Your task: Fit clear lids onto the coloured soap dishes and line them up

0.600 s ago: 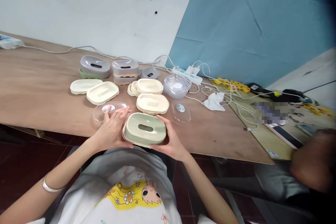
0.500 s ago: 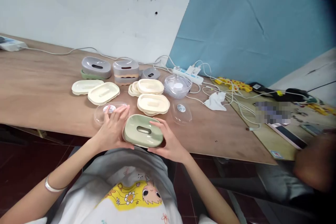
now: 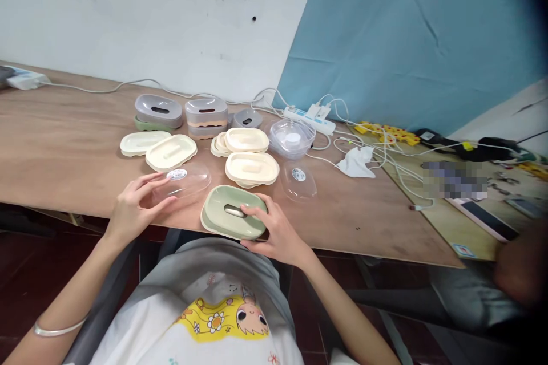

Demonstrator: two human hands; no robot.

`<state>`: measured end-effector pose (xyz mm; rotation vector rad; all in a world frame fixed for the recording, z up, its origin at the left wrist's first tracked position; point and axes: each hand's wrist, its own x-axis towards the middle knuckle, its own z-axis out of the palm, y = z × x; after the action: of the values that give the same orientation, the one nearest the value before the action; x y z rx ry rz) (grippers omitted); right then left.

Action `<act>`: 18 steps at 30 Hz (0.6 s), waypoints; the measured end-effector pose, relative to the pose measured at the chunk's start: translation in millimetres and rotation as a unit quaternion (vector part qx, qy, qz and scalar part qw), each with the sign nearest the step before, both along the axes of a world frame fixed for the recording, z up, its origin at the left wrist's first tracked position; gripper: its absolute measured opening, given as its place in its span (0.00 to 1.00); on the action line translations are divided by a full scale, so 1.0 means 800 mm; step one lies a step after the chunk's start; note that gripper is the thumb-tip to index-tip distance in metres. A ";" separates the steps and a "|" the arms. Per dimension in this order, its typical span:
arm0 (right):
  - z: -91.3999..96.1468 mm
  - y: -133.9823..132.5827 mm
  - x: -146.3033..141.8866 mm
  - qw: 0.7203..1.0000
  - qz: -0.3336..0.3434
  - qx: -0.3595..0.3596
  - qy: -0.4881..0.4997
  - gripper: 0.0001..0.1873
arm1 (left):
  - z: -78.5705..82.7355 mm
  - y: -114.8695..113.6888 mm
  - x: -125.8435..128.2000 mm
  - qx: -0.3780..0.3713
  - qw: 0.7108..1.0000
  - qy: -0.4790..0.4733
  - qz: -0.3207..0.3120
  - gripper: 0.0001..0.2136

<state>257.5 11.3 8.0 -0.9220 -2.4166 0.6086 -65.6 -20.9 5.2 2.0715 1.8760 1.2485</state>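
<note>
My right hand (image 3: 274,228) grips the right end of a green oval plastic dish (image 3: 220,211) with a slot in its middle. The thumb and a finger are on its edge and top, and a cream rim shows beneath it at the table's front edge. My left hand (image 3: 137,205) has fingers and thumb around the left edge of a clear plastic lid (image 3: 194,179) with a round white label. Behind the dish lie stacked cream trays (image 3: 252,168), and more cream trays (image 3: 171,152) lie to the left. Another clear lid (image 3: 302,188) rests to the right.
Grey slotted dishes (image 3: 158,109) are stacked at the back, with a second stack (image 3: 206,117) beside them. Clear lids (image 3: 292,140) are nested near a power strip (image 3: 310,120) with cables. A crumpled white tissue (image 3: 356,161) lies rightward. Another person sits at far right.
My left hand has left the green dish and moved left to the clear lid's edge. My right hand stays on the dish, a finger now near its slot.
</note>
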 end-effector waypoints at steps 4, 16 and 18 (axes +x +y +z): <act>-0.002 0.000 0.001 1.000 0.003 -0.011 0.011 0.36 | 0.005 -0.007 0.018 0.035 0.978 -0.200 0.039 0.17; -0.016 0.002 0.003 0.996 0.010 0.003 0.094 0.54 | 0.013 0.011 0.071 0.002 0.940 -0.011 -0.342 0.18; -0.011 0.002 0.004 0.997 0.021 -0.006 0.077 0.47 | 0.010 0.014 0.070 0.012 0.938 -0.021 -0.347 0.18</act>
<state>260.4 12.5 -0.7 -0.7989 -2.3014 0.6843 -9.8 -9.9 13.4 2.3632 0.9409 1.1001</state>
